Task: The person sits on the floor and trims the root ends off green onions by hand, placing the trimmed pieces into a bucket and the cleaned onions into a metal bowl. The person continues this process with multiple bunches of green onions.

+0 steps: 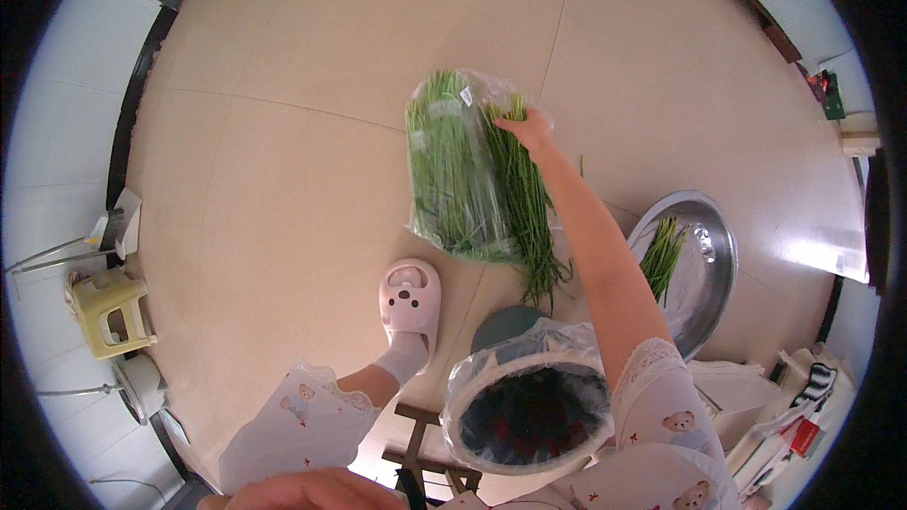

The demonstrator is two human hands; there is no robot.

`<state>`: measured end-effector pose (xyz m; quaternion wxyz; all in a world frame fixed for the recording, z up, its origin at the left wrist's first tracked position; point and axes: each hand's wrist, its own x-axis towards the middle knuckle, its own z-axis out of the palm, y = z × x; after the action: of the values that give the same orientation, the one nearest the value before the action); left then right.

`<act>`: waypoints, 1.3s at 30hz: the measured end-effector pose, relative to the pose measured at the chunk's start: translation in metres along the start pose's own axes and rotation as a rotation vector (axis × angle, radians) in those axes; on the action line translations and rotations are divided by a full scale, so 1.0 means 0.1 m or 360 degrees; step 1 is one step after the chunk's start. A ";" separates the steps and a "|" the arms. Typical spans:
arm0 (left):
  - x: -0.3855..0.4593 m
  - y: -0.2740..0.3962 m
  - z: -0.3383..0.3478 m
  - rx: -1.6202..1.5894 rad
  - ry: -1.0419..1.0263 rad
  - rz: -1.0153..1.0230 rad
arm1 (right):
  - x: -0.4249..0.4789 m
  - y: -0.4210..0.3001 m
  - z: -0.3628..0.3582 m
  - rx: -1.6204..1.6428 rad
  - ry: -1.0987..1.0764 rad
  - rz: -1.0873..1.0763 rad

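A loose bunch of green garlic chives (pixel 511 184) lies on the tiled floor, its leafy ends trailing toward me. My right hand (pixel 531 129) is around the stem end of this bunch, thumb on the left side. Directly left of it, a clear plastic bag (pixel 453 177) full of more chives rests flat and bears a small white label. Only part of my left hand (pixel 319 492) shows, blurred at the bottom edge over my lap; its fingers are mostly out of view.
Right of my arm sits a metal basin (pixel 723 262) with a few chives (pixel 662 255) inside. A plastic-lined bin (pixel 528 414) with dark contents stands near my knees. A yellow stool (pixel 113 315) is by the left wall, and folded cloths (pixel 786 425) are at lower right.
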<state>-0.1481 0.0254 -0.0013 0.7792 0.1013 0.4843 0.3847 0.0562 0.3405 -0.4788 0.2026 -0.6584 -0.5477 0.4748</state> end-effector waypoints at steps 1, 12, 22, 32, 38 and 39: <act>0.00 0.00 -0.01 0.0018 -0.0031 -0.0003 | 0.03 0.00 -0.01 0.0028 -0.0031 0.0051; -0.10 -0.05 0.06 0.0058 -0.0073 0.0038 | -0.31 -0.13 -0.31 0.0669 -0.0308 -0.0139; -0.08 -0.12 0.03 0.0004 -0.0607 0.0086 | -0.73 -0.35 -0.43 0.0152 -0.0553 -0.0384; -0.12 -0.04 0.20 0.0063 -0.0326 -0.0114 | -1.36 -0.67 -0.79 0.0439 -0.0515 -0.0176; -0.10 -0.14 0.23 0.0200 -0.0202 -0.0027 | -2.18 -0.93 -1.31 0.0976 -0.0466 -0.0405; -0.08 -0.14 0.22 0.0187 -0.0190 -0.0042 | -2.29 -1.00 -1.37 0.1047 -0.0440 -0.0393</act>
<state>-0.1245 0.0144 0.0079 0.8044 0.1633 0.4602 0.3385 0.1305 0.1976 -0.2436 0.3831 -0.4169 -0.4634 0.6817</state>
